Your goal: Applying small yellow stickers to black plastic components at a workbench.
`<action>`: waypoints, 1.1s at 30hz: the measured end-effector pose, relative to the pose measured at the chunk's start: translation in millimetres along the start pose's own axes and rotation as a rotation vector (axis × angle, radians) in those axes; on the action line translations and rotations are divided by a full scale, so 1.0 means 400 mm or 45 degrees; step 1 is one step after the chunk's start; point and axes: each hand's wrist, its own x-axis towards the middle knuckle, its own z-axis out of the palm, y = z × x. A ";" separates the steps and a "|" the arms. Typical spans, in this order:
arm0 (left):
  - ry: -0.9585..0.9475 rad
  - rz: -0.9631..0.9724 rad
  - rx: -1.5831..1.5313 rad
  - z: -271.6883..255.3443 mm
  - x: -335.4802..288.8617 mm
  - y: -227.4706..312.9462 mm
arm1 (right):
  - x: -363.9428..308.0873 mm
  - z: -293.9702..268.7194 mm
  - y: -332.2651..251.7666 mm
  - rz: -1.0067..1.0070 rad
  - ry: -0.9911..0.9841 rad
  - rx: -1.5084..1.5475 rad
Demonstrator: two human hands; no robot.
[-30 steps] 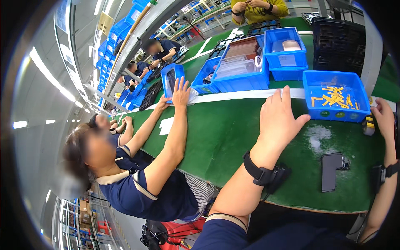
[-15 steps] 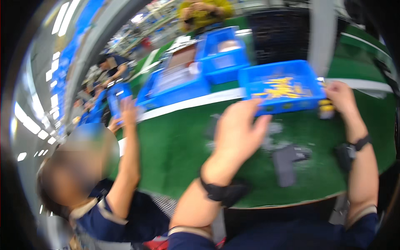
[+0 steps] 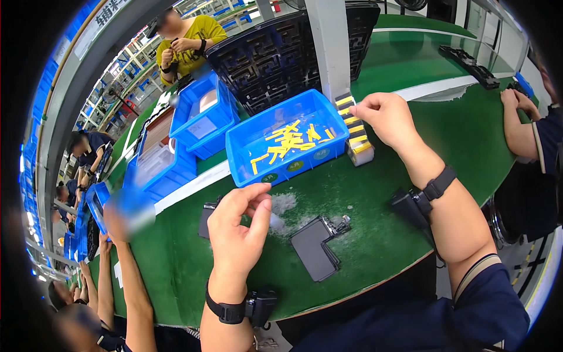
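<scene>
My right hand (image 3: 390, 120) is in a pinch at the edge of a strip with yellow and black bands (image 3: 356, 132); anything between its fingertips is too small to make out. That strip stands against the right side of a blue bin (image 3: 246, 138) holding several loose yellow strips (image 3: 287, 141). In front of the bin hovers my left hand (image 3: 237, 229), fingers loosely curled, thumb apart, nothing visible in it. Between my hands lies a dark grey L-shaped part (image 3: 314, 249) with a small connector end. Another dark part (image 3: 206, 220) is half hidden behind my left hand.
Whitish residue (image 3: 284, 202) marks the green tabletop (image 3: 375, 258). Stacked blue bins (image 3: 202, 114) stand far left; a black rack panel (image 3: 264, 58) and grey post (image 3: 328, 53) rise behind. Co-workers' arms reach in at left (image 3: 132, 281) and right (image 3: 519, 126).
The view has turned, shifting the bins leftward. My left hand has drawn back from the bin's front rim, its fingers now more curled. My right hand stays by the banded strip.
</scene>
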 end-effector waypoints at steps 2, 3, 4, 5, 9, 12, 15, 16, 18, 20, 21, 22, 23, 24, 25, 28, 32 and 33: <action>-0.046 -0.010 -0.065 0.008 -0.002 0.011 | -0.010 -0.005 -0.021 0.056 -0.019 0.098; -0.073 -0.021 -0.068 0.010 -0.005 0.015 | -0.018 -0.002 -0.029 0.074 -0.051 0.406; -0.100 -0.031 -0.070 0.013 -0.008 0.019 | -0.028 0.001 -0.039 0.092 -0.083 0.714; -0.118 -0.059 -0.115 0.012 -0.016 0.021 | -0.047 0.005 -0.067 0.099 -0.126 0.849; -0.130 -0.098 -0.274 0.051 -0.019 0.022 | -0.133 0.036 -0.130 0.096 -0.449 1.054; -0.148 -0.095 -0.276 0.058 -0.016 0.018 | -0.175 0.055 -0.144 0.061 -0.556 1.117; -0.017 -0.251 -0.380 0.051 -0.027 0.012 | -0.182 0.064 -0.148 0.109 -0.608 1.225; -0.012 -0.256 -0.371 0.046 -0.031 0.014 | -0.185 0.068 -0.149 0.084 -0.626 1.233; -0.046 -0.346 -0.548 0.054 -0.028 0.012 | -0.187 0.069 -0.142 0.066 -0.622 1.229; -0.084 -0.404 -0.665 0.052 -0.028 0.012 | -0.189 0.076 -0.140 0.086 -0.608 1.308; -0.116 -0.464 -0.778 0.048 -0.030 0.011 | -0.191 0.075 -0.144 0.088 -0.615 1.314; -0.112 -0.470 -0.771 0.044 -0.031 0.010 | -0.192 0.068 -0.150 0.108 -0.685 1.251; -0.132 -0.484 -0.824 0.041 -0.028 0.011 | -0.192 0.062 -0.152 0.127 -0.751 1.187; -0.153 -0.498 -0.877 0.039 -0.026 0.012 | -0.183 0.069 -0.135 0.126 -0.951 1.126; -0.195 -0.513 -0.894 0.042 -0.026 0.013 | -0.188 0.089 -0.117 0.052 -0.913 1.085; -0.271 -0.503 -1.079 0.035 -0.018 0.008 | -0.195 0.087 -0.127 -0.099 -0.851 1.136; -0.278 -0.636 -0.908 0.012 -0.004 -0.024 | -0.194 0.059 -0.152 0.144 -0.720 1.254; -0.256 -0.712 -0.724 0.003 0.005 -0.031 | -0.187 0.067 -0.142 0.113 -0.641 1.232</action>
